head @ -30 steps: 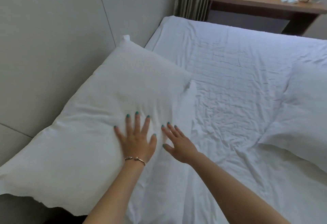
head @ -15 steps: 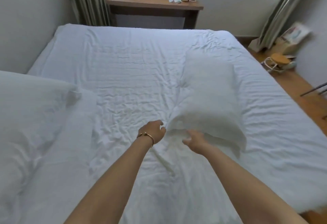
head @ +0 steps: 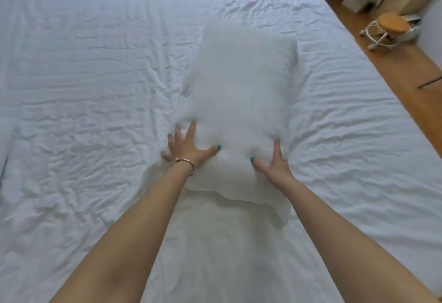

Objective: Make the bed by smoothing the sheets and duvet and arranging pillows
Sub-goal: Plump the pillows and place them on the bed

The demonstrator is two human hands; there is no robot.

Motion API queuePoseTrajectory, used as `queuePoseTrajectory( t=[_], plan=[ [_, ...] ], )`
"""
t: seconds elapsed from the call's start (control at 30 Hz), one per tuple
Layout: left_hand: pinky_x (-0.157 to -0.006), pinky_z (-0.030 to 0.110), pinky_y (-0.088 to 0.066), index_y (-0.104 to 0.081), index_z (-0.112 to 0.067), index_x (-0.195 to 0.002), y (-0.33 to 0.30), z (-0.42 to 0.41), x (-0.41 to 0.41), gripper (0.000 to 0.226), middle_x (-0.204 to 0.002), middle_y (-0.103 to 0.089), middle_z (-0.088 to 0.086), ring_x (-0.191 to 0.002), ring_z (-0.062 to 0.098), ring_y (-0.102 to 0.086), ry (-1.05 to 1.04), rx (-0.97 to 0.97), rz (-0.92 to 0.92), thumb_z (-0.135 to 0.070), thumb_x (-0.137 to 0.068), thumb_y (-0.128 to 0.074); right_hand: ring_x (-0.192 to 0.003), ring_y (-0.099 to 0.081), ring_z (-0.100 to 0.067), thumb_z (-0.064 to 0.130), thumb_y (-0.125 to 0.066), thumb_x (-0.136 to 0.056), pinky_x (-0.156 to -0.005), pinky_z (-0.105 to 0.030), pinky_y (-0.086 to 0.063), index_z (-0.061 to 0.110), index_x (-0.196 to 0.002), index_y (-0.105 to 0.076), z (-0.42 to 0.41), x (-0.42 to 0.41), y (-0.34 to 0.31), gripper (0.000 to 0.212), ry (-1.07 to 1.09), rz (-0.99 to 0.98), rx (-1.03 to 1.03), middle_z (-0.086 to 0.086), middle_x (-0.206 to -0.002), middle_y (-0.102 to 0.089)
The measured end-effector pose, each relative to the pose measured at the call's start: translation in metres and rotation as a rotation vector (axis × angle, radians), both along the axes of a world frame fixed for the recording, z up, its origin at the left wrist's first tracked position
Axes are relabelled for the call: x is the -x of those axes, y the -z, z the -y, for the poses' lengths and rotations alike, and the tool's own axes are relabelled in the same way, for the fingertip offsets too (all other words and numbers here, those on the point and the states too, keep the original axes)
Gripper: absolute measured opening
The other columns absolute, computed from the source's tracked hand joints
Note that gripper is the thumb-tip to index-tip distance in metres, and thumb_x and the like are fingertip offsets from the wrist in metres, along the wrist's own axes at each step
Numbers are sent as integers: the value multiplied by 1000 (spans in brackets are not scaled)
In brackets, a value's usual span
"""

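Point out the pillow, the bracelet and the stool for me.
pillow (head: 239, 92): head view, middle of its top face.
bracelet (head: 185, 162): head view, band on the left wrist.
stool (head: 393, 23): head view, round wooden seat.

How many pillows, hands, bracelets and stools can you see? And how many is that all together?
Pillows: 1, the white pillow
Hands: 2, the left hand and the right hand, both on the pillow
Bracelets: 1, the gold bracelet on the left wrist
Stools: 1, the round stool on the floor
Total: 5
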State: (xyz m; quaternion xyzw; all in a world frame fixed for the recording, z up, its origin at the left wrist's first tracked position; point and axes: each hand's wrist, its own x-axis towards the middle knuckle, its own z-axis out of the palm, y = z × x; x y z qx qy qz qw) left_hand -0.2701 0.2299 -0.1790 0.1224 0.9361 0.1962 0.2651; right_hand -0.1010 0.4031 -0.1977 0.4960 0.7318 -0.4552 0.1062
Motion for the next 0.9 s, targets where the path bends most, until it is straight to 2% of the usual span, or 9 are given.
queuePoseTrajectory(
  t=[0.07, 0.13, 0.23, 0.3, 0.37, 0.43, 0.57, 0.67, 0.9],
  plan=[
    [-113, 60, -15, 7, -59, -142, 12, 0, 19, 125, -160, 1, -7, -148, 24, -5, -32, 15, 104, -84, -45, -68, -138, -35, -31, 71, -74, -54, -112, -43, -34, 54, -145, 16, -8, 1, 8, 129, 71, -22, 61, -13, -154, -29],
    [-110, 59, -25, 15, -62, -137, 19, 3, 29, 137, -156, -13, 3, -143, 31, -20, -80, 24, 154, -86, -32, -69, -131, -43, -30, 70, -79, -45, -108, -41, -38, 55, -142, 19, -15, 1, 15, 139, 103, -45, 119, -9, -148, -39],
    [-103, 50, -38, 8, -54, -140, 19, 2, 23, 132, -138, -34, 10, -129, 33, -40, -81, 3, 130, -78, -41, -76, -125, -47, -32, 60, -85, -52, -104, -42, -40, 51, -143, 12, -15, 2, 21, 134, 114, -53, 81, -9, -143, -41],
    [-89, 40, -46, -3, -48, -140, 12, 4, 15, 120, -124, -48, 6, -109, 29, -53, -64, -71, 105, -70, -50, -79, -120, -50, -31, 56, -86, -54, -103, -44, -42, 45, -141, 1, -10, -2, 19, 124, 134, -95, 54, -4, -139, -45],
    [-77, 34, -45, -11, -46, -140, 0, 10, 7, 110, -107, -54, 0, -92, 25, -54, -75, -124, 96, -64, -56, -80, -117, -52, -30, 57, -87, -54, -101, -45, -44, 39, -139, -7, -8, -11, 10, 118, 137, -99, 49, -1, -136, -47],
    [-77, 34, -48, -16, -45, -139, -11, 22, -2, 106, -102, -53, -3, -91, 24, -54, -68, -166, 90, -63, -56, -81, -116, -51, -29, 58, -87, -55, -100, -45, -43, 35, -139, -12, -8, -25, -7, 115, 128, -78, 70, -1, -134, -46],
    [-77, 31, -45, -21, -44, -139, -22, 68, -45, 105, -107, -53, -6, -96, 21, -54, -63, -261, 136, -62, -56, -82, -114, -47, -24, 56, -87, -56, -101, -42, -41, 33, -140, -13, 21, -68, -40, 115, 86, -62, 81, 2, -132, -41],
    [-76, 31, -44, -21, -44, -141, -23, 123, -93, 107, -107, -52, -7, -99, 22, -55, -68, -264, 170, -62, -55, -82, -118, -49, -27, 55, -88, -56, -101, -43, -41, 32, -138, -13, 81, -117, -48, 113, 97, -44, 62, 3, -126, -41],
    [-69, 31, -47, -16, -49, -138, -24, 276, -212, 110, -108, -57, -9, -95, 21, -59, -10, -212, 215, -67, -51, -80, -121, -48, -29, 53, -89, -57, -99, -42, -43, 37, -141, -3, 254, -249, -41, 121, 174, -35, 179, -1, -139, -40]
  ],
)
